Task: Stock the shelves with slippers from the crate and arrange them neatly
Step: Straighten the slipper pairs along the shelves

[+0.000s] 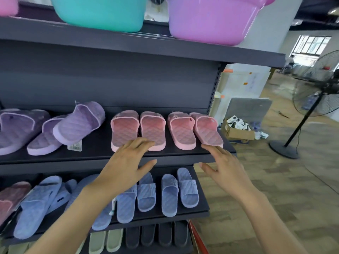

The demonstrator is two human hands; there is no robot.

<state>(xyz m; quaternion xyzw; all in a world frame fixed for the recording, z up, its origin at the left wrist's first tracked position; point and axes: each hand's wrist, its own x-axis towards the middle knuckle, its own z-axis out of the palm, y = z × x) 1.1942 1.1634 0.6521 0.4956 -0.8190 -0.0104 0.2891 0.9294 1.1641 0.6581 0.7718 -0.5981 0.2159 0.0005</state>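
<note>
Two pairs of pink slippers stand side by side on the dark middle shelf [102,153], the left pair [139,129] and the right pair [194,129]. My left hand [128,162] is open, fingertips touching the heels of the left pink pair. Just below the heel of the rightmost pink slipper, my right hand [223,167] is open at the shelf's front edge, holding nothing. Purple slippers [80,121] lie untidily on the same shelf to the left, one leaning on another. Blue slippers [170,193] fill the shelf below. The crate is not clearly in view.
Teal [102,13] and purple [212,19] plastic basins sit on the top shelf. Dark and pale green slippers [146,237] line the lowest shelf. A standing fan [311,107] and a cardboard box [236,129] stand on the wooden floor to the right.
</note>
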